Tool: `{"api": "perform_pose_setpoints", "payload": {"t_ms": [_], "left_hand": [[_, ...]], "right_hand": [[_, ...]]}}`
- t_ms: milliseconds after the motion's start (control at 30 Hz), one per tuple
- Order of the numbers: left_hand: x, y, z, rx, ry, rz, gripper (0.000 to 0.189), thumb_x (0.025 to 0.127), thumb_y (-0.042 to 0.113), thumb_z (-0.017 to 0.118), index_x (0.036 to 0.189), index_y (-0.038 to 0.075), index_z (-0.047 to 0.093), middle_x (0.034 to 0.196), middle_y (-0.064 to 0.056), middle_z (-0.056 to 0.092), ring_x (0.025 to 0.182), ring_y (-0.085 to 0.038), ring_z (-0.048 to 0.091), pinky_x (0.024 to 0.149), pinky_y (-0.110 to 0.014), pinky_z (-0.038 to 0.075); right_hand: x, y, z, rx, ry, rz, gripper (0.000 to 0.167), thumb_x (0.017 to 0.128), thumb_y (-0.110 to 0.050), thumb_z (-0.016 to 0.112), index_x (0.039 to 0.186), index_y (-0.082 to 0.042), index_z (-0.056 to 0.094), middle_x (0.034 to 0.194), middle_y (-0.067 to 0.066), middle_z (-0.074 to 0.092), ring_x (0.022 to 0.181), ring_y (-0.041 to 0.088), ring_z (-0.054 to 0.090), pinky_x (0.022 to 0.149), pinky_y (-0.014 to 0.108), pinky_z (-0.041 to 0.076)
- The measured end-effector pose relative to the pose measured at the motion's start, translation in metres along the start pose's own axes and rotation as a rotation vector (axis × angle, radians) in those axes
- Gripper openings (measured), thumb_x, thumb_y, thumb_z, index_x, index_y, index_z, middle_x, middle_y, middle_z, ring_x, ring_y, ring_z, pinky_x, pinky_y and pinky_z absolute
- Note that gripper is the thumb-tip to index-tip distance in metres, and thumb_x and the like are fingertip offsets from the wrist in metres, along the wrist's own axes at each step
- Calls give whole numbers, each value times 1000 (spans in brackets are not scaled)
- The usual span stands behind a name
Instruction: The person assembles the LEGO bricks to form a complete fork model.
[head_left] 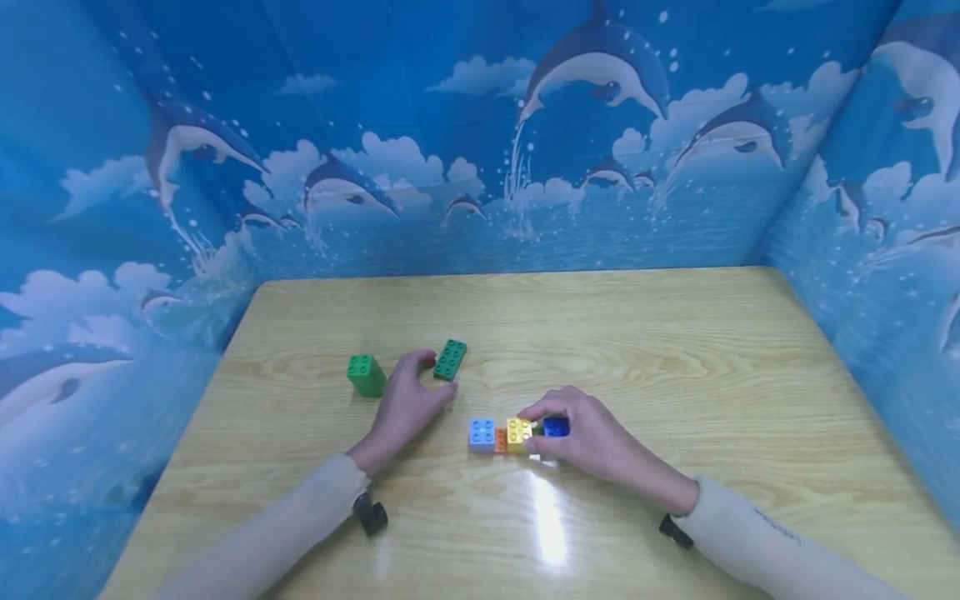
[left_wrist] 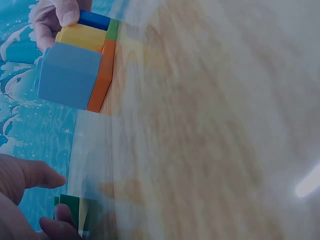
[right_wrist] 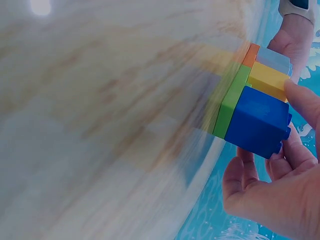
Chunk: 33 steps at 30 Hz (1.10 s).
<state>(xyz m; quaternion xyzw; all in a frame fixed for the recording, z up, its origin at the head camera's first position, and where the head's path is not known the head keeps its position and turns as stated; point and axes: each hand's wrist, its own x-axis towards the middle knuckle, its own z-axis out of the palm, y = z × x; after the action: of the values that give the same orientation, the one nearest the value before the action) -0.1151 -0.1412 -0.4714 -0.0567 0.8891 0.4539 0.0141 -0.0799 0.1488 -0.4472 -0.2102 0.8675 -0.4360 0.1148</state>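
Note:
A joined row of toy building bricks lies mid-table: a light blue brick at the left, a yellow brick in the middle and a dark blue brick at the right. Under them run a flat orange brick and a flat light green brick. With thumb and forefinger, my right hand pinches the yellow brick from its right side, its palm beside the dark blue one. My left hand has thumb and fingers spread apart close by a flat dark green brick.
A tall bright green brick block stands left of my left hand. The wood-grain table meets blue dolphin-print walls at the back and both sides. Light glares off the tabletop in front of the brick row.

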Motion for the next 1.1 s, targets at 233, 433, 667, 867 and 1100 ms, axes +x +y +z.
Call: {"api": "perform_pose_setpoints", "payload": {"t_ms": [233,433,667,867,1100], "left_hand": [[6,3,3,49,6,-6,71,90,17,89,151,1,55,140,-18,60,130,-36,58,114,-52,48],[9,4,4,63,5,-7,62,91,13,88,145,0,60,133,-18,63,123,-35,61,108,-50,52],[14,4,4,53,-3,6,59,91,15,88,141,-1,63,130,-17,64,120,-34,62,106,-50,52],[15,0,3,0,-11,36,51,89,7,86,136,1,68,132,-15,67,115,-32,65,103,-49,55],[14,-4,2,-133,-56,11,51,91,1,84,138,5,68,132,-12,66,72,-18,59,60,-25,51]], "right_hand": [[0,-1,0,-6,-2,0,34,87,-25,94,119,-22,82,116,-9,75,110,18,67,97,47,57],[0,-1,0,-8,-5,3,34,87,-25,94,119,-22,82,116,-9,75,111,18,67,97,47,58],[0,0,0,-13,-2,6,34,88,-24,94,120,-22,82,116,-9,75,112,19,67,98,48,57],[0,-1,0,-15,0,9,35,87,-24,94,120,-22,82,117,-7,75,112,20,66,98,48,57],[0,-1,1,-8,4,20,35,87,-24,94,120,-22,82,118,-7,75,115,22,66,101,50,57]]}}
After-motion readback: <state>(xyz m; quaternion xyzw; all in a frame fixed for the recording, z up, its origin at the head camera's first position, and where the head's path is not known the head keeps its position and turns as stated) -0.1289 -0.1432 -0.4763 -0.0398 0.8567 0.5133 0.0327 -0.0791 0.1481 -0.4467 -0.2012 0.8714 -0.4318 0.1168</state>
